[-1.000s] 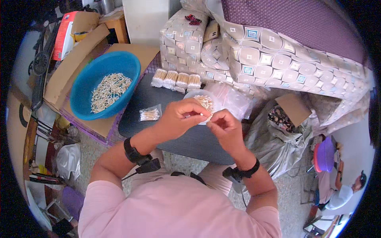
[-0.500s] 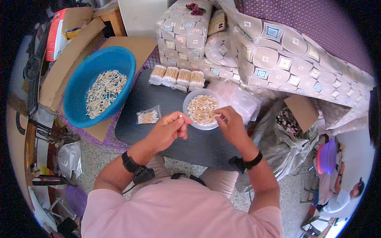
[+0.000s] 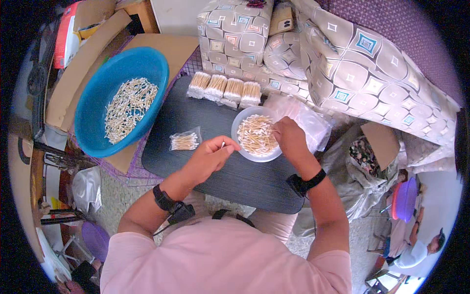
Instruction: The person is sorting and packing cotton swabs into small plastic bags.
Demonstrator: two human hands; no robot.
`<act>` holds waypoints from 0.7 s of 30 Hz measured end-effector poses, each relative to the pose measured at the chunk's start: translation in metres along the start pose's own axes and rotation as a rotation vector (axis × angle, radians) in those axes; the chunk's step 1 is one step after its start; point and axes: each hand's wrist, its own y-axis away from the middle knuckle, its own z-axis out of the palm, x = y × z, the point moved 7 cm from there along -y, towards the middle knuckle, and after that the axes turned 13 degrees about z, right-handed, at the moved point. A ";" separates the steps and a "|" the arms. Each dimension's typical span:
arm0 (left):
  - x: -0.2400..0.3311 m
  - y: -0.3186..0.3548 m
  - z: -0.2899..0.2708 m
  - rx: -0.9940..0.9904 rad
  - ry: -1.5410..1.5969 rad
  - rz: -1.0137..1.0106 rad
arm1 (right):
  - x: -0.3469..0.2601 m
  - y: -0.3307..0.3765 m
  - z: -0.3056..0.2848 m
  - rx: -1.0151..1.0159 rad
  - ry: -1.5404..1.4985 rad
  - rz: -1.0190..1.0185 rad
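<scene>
My left hand (image 3: 211, 156) is closed just left of the white bowl (image 3: 242, 151), with the white tip of a cotton swab (image 3: 223, 144) poking up between thumb and fingers. My right hand (image 3: 292, 141) reaches over the bowl's right side. Its fingers are bent together at the heap of loose cotton swabs (image 3: 255, 133); whatever they pinch is hidden. Left of my left hand lies a small clear packet of cotton swabs (image 3: 185, 141). Several bundles of cotton swabs (image 3: 225, 88) stand in a row behind the bowl.
A blue basin (image 3: 83, 110) with many loose swabs sits on cardboard (image 3: 182, 46) left of the dark table (image 3: 169, 115). Clear plastic bags (image 3: 316, 126) lie right of the bowl. A patterned sofa (image 3: 235, 44) stands behind. Another person (image 3: 416, 250) is at far right.
My right hand has moved up along the bowl's right side, its fingers now bent down at the swabs. My left hand stays closed beside the bowl. The whole view has shifted slightly.
</scene>
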 end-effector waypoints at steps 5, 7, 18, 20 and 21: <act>0.014 -0.003 -0.002 -0.002 -0.420 0.181 | 0.001 0.019 -0.037 0.078 0.041 0.039; 0.015 -0.004 0.001 -0.007 -0.444 0.187 | 0.001 0.028 -0.054 0.098 0.018 0.058; 0.040 -0.009 0.031 0.012 -0.478 0.331 | -0.034 0.068 -0.104 0.283 -0.472 0.101; 0.060 -0.003 0.039 0.037 -0.486 0.365 | -0.042 0.078 -0.109 0.226 -0.696 0.137; 0.064 -0.002 0.041 0.028 -0.499 0.371 | -0.047 0.084 -0.112 0.241 -0.705 0.137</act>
